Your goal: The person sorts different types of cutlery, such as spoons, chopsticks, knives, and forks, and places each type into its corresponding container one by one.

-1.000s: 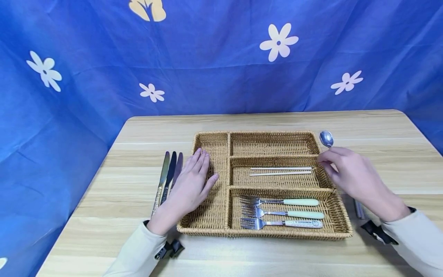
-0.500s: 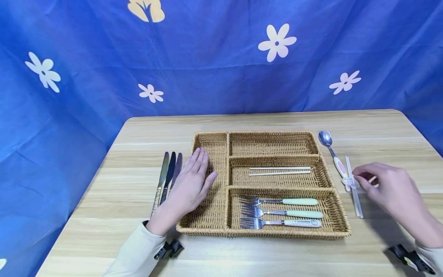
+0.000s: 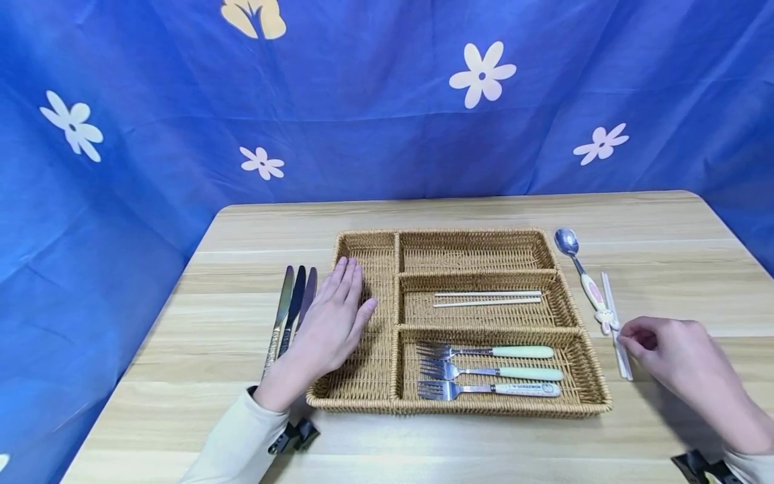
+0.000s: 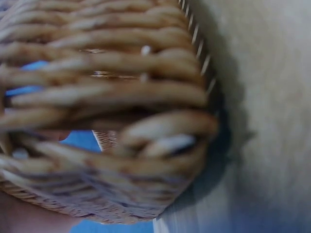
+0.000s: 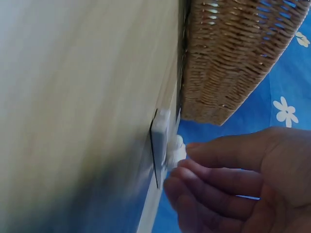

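My left hand (image 3: 331, 321) lies over the left rim of the wicker cutlery tray (image 3: 396, 363), its straight fingers reaching into the long left compartment. To the tray's right, a pair of pale chopsticks (image 3: 624, 363) rests on the table beside a spoon (image 3: 588, 282) with a rabbit-shaped handle end. My right hand (image 3: 683, 356) is bent at the fingers, with thumb and forefinger tips close against the chopsticks. In the right wrist view the fingertips (image 5: 187, 165) are near the white rabbit end (image 5: 176, 151); nothing clearly shows between them. Wicker fills most of the left wrist view.
Three forks (image 3: 526, 374) lie in the tray's front compartment and two chopsticks (image 3: 487, 302) in the middle one. Three knives (image 3: 293, 302) lie on the table (image 3: 484, 447) left of the tray. A blue flowered cloth (image 3: 375, 134) hangs behind.
My right hand has moved right and towards me, from the tray's right rim and the spoon to the chopsticks, uncovering the spoon's handle. The left hand stays put.
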Tool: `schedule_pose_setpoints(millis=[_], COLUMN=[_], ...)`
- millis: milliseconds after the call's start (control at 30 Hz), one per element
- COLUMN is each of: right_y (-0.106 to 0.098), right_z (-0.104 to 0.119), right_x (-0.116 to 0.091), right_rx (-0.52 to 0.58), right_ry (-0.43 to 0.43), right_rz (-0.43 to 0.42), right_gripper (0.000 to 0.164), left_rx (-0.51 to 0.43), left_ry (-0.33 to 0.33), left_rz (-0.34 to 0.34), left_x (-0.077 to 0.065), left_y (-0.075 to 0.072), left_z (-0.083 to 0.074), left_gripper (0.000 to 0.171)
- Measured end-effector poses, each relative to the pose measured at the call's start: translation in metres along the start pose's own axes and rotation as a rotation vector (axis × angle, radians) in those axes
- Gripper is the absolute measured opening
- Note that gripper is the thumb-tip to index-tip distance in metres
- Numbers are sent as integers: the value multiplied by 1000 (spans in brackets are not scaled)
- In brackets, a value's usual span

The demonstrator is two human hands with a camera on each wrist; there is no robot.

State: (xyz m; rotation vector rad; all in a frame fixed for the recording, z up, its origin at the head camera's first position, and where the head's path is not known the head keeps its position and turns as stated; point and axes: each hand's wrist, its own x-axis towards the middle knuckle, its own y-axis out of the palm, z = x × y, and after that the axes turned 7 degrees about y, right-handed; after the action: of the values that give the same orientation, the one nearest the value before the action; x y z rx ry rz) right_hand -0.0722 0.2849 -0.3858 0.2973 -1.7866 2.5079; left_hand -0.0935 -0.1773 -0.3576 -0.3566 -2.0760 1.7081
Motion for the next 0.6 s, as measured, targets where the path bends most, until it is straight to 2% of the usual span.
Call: schedule_pose_setpoints(millis=[167, 500, 600], right_y=[2, 7, 6], right_z=[1, -2, -3], right_x=[-2, -7, -7], right_rx=[8, 18, 24], right_ry=[20, 52, 118], right_rz=[53, 56, 152], right_gripper=[9, 17, 19], left_rx=[7, 19, 14], left_ry=[-10, -8, -13], left_rz=[13, 18, 18], left_x=[0, 1, 0], left_y=[-1, -2, -2], left_z=[1, 0, 0], left_gripper=[67, 68, 68])
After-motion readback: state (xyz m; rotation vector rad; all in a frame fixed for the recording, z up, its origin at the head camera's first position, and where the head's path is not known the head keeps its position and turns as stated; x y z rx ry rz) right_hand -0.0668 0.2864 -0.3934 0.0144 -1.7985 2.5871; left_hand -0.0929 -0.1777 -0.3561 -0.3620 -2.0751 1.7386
